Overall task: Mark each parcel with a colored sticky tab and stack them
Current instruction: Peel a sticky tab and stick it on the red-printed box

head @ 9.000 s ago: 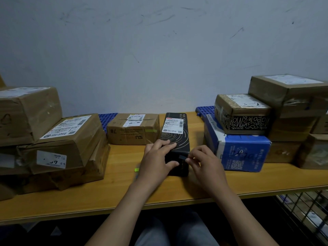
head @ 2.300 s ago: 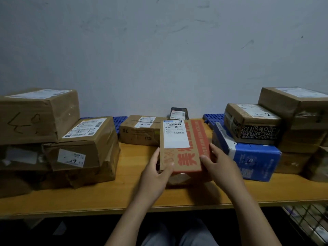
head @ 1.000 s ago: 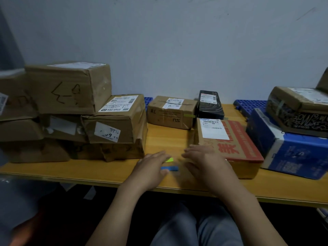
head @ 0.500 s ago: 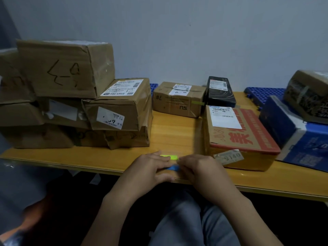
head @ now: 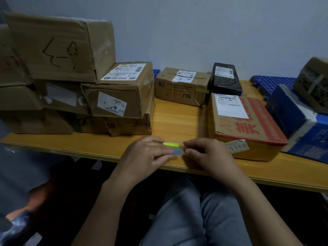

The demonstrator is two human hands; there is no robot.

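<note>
I see the table point(head: 177, 119) spanning mid-frame, the brown box pile point(head: 71, 77) at upper left and the red-printed box point(head: 243, 121) at right centre. At lower centre my left hand point(head: 145, 155) and right hand point(head: 209, 155) both pinch the sticky tabs point(head: 170, 144), green above blue.

A lane of bench point(head: 177, 121) is running open between the stacked parcels point(head: 120, 96) at left and the red-printed box point(head: 248, 128) at right, a small carton point(head: 177, 89) blocking its far end.
</note>
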